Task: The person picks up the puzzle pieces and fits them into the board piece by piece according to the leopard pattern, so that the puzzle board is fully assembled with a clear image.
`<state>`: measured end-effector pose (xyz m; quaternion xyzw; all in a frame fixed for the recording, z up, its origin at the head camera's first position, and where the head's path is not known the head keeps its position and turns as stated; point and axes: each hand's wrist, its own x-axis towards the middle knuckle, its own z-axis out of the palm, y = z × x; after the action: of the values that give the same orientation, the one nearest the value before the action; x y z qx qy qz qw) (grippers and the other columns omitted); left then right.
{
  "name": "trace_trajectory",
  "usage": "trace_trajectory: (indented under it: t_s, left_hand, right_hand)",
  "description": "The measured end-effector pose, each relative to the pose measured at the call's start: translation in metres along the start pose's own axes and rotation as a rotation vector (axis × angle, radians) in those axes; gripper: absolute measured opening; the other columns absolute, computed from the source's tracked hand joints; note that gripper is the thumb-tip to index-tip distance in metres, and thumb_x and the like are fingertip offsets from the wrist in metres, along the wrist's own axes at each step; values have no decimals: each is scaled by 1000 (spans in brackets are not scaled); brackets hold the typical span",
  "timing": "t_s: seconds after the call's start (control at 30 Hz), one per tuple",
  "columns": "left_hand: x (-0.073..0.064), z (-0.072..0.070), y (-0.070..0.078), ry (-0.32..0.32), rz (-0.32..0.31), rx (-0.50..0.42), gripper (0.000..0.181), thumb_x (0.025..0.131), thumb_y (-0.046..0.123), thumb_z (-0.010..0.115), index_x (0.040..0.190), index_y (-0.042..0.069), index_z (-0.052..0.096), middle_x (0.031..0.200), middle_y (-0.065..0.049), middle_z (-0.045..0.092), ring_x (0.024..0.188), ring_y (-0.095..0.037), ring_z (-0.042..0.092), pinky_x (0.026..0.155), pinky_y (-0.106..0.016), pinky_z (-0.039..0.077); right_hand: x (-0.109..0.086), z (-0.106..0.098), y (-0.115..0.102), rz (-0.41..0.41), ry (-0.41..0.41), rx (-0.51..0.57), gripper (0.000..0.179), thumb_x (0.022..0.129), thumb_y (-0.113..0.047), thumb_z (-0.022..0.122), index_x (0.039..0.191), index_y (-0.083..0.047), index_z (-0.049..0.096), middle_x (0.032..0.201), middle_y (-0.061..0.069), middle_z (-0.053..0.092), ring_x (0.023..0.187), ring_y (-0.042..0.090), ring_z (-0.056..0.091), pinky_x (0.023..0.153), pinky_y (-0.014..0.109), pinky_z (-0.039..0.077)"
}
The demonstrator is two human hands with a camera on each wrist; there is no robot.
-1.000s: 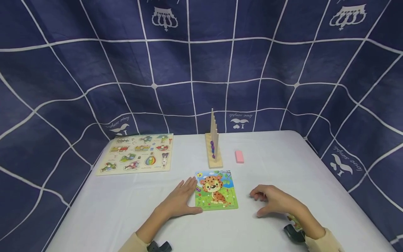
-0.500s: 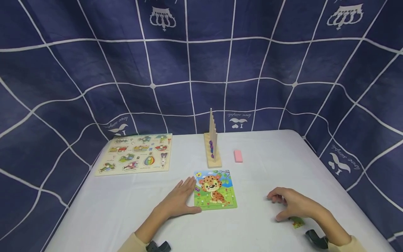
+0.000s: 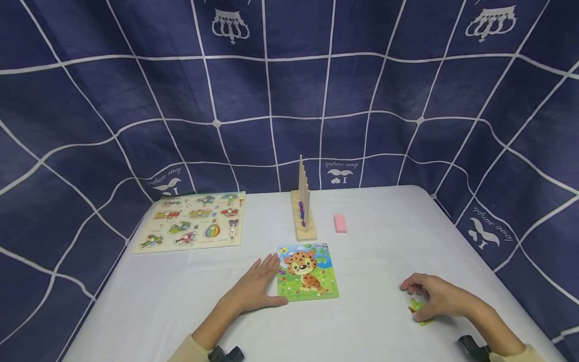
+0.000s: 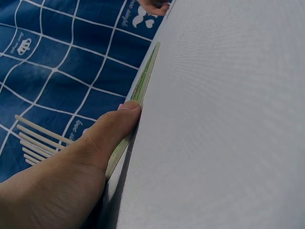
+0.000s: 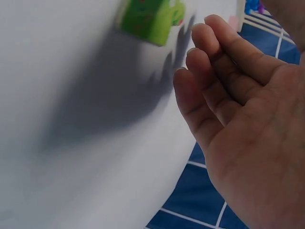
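Observation:
A square jigsaw puzzle (image 3: 312, 276) with a spotted leopard cub lies flat on the white table. My left hand (image 3: 255, 287) rests against its left side, fingers straight and thumb at the lower corner; the left wrist view has the thumb (image 4: 114, 126) touching the puzzle's edge. To the right, my right hand (image 3: 445, 299) hovers above a small green puzzle piece (image 3: 415, 303), partly covering it in the head view. In the right wrist view the fingers (image 5: 195, 107) are loosely bent and apart from the green piece (image 5: 147, 21).
Behind the leopard puzzle stands a wooden peg stand (image 3: 306, 234) with purple and blue beads. A pink block (image 3: 341, 223) lies right of it. At the back left is a wooden vehicle puzzle board (image 3: 194, 221). A navy checked curtain (image 3: 289, 90) surrounds the table (image 3: 353, 327).
My right hand has moved right, away from the leopard puzzle, and is now over the green piece. The left hand has stayed at the puzzle's side.

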<state>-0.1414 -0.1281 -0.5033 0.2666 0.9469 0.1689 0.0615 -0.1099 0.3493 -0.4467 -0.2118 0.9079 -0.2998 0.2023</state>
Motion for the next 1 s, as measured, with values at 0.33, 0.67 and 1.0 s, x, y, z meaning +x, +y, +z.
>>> trace_trajectory:
  t_s: [0.33,0.67,1.0]
  left_hand:
    - [0,4,-1,-20,-4,-22,112,76,79,56,154,6,24,163,-9,19,152,-26,19,124,-47,17]
    - [1,3,0,-17,-4,-1,112,76,80,55,154,6,25,163,-9,20,151,-25,19,124,-46,18]
    - [1,1,0,-17,-16,-4,111,76,79,55,154,6,26,163,-10,20,151,-26,20,124,-47,18]
  right_hand:
    - [-13,6,15,-8,-28,67,67,62,-23,88,119,-5,58,103,2,56,90,-3,46,79,12,42]
    - [-19,10,19,13,-8,58,68,56,-14,88,116,-3,57,101,3,53,87,-4,43,75,13,42]
    - [-17,11,18,39,44,-16,58,56,-12,88,106,-5,61,91,1,54,80,-5,42,67,19,44]
